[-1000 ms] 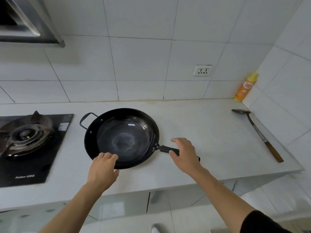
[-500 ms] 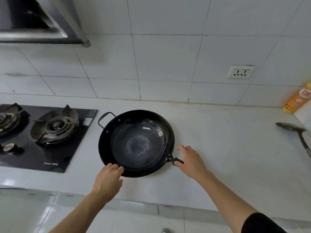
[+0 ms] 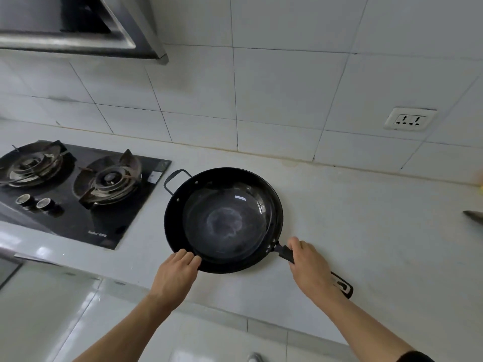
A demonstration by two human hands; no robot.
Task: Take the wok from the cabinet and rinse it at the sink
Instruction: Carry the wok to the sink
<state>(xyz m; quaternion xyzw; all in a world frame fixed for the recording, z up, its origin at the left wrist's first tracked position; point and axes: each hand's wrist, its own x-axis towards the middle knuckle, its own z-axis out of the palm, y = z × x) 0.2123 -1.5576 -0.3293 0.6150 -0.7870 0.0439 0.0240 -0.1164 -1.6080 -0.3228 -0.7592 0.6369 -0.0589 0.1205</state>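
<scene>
A black wok with a pale ring on its bottom sits flat on the white countertop. It has a small loop handle at its far left and a long black handle pointing toward me on the right. My right hand is wrapped around the long handle close to the wok's rim. My left hand rests against the near rim, fingers curled on the edge. No sink is in view.
A black two-burner gas stove lies left of the wok, under a steel range hood. A wall socket sits at the right on the tiled wall. A metal utensil's tip shows at the right edge. The counter's front edge runs below my hands.
The view has swung left, bringing both burners and the hood into sight. My right hand has closed around the long handle, and my left hand has come against the near rim.
</scene>
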